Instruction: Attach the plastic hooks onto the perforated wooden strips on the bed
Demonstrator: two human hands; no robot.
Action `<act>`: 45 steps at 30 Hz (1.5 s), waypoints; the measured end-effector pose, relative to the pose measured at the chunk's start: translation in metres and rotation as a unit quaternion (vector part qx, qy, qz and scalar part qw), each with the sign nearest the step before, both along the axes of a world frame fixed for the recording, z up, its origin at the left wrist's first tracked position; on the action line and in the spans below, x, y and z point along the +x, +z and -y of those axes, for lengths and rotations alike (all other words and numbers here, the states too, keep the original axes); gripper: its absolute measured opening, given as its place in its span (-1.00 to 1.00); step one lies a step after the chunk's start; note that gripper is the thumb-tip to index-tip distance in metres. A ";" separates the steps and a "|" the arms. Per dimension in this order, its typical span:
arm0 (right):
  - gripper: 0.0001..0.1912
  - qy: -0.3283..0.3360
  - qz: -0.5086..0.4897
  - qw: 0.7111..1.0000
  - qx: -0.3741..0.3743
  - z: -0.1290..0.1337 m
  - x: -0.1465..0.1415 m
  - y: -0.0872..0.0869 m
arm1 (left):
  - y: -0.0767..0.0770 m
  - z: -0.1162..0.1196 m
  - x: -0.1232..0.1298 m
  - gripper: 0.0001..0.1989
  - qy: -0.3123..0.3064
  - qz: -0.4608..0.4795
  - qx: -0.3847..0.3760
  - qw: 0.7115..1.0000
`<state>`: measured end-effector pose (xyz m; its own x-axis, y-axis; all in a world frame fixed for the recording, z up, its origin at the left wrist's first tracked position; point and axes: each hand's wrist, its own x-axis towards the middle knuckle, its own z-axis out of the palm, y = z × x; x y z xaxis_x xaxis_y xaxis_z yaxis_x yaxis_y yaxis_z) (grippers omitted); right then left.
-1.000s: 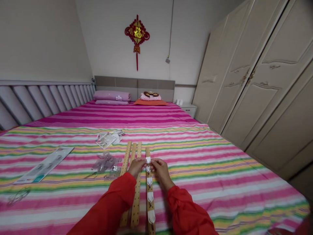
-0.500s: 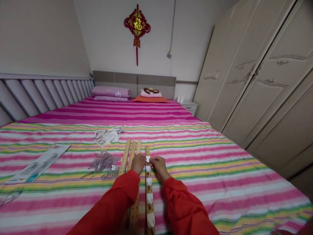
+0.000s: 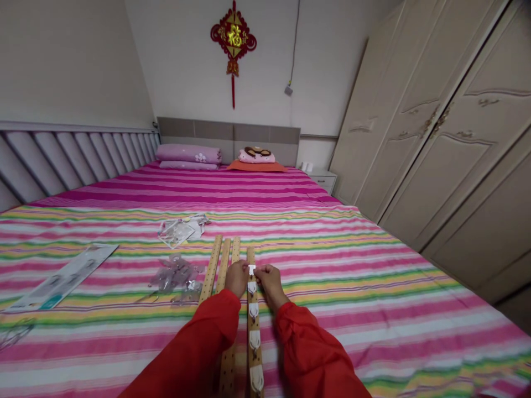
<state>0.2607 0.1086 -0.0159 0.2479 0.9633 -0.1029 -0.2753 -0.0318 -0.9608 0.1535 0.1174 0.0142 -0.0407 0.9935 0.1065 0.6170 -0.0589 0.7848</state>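
Note:
A wooden strip with holes [image 3: 250, 255] lies lengthwise on the bed in front of me, with several white hooks [image 3: 254, 312] in a row along it. At its far part sits the farthest white hook [image 3: 251, 269], and both hands close in on it from either side. My left hand [image 3: 238, 278] pinches at its left edge, fingers closed. From the right, my right hand [image 3: 269, 280] pinches the same hook between thumb and forefinger. Further perforated wooden strips [image 3: 215, 254] lie parallel on the left, partly hidden under my left forearm.
Left of the strips lies a heap of small clear plastic pieces [image 3: 176, 275]. Behind it are opened packets [image 3: 182, 229]. A long packaging card [image 3: 66, 276] lies further left, near a thin wire-like tangle [image 3: 16, 333]. A wardrobe [image 3: 448, 143] stands at the right.
Both hands stay at the farthest hook with hardly any movement. The view has shifted very slightly.

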 end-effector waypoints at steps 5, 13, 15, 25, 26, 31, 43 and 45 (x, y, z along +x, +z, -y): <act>-0.88 -0.007 0.005 1.000 0.000 -0.004 -0.001 -0.004 | 0.000 -0.001 -0.001 -0.78 -0.005 -0.036 0.004 0.999; -0.86 -0.013 0.003 1.000 0.000 -0.005 -0.002 -0.008 | -0.003 -0.003 -0.002 -0.74 -0.024 -0.085 0.012 0.996; -0.85 -0.015 0.000 1.000 -0.003 -0.005 -0.002 -0.010 | -0.004 -0.002 -0.002 -0.72 -0.030 -0.094 0.016 0.995; -0.85 -0.015 -0.018 0.999 -0.022 -0.008 -0.003 -0.010 | -0.005 0.002 -0.001 -0.71 -0.030 -0.135 0.009 0.990; -0.85 -0.015 -0.019 0.999 -0.025 -0.008 -0.003 -0.010 | -0.005 0.003 -0.001 -0.71 -0.028 -0.133 0.010 0.991; -0.82 -0.013 -0.019 0.999 -0.037 -0.009 -0.003 -0.010 | -0.008 0.002 -0.001 -0.72 -0.025 -0.103 0.017 0.994; -0.84 -0.016 0.027 0.999 -0.034 -0.010 -0.003 -0.014 | -0.011 0.007 -0.005 -0.70 -0.106 -0.186 0.027 0.976; -0.84 -0.016 0.039 0.999 -0.031 -0.010 -0.002 -0.016 | -0.007 0.008 -0.005 -0.66 -0.118 -0.209 0.025 0.970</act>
<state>0.2588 0.1190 -0.0324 0.2875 0.9473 -0.1415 -0.2023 -0.0843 -0.9757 0.1488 0.1093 0.0075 0.2454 0.9627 0.1137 0.8452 -0.2699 0.4613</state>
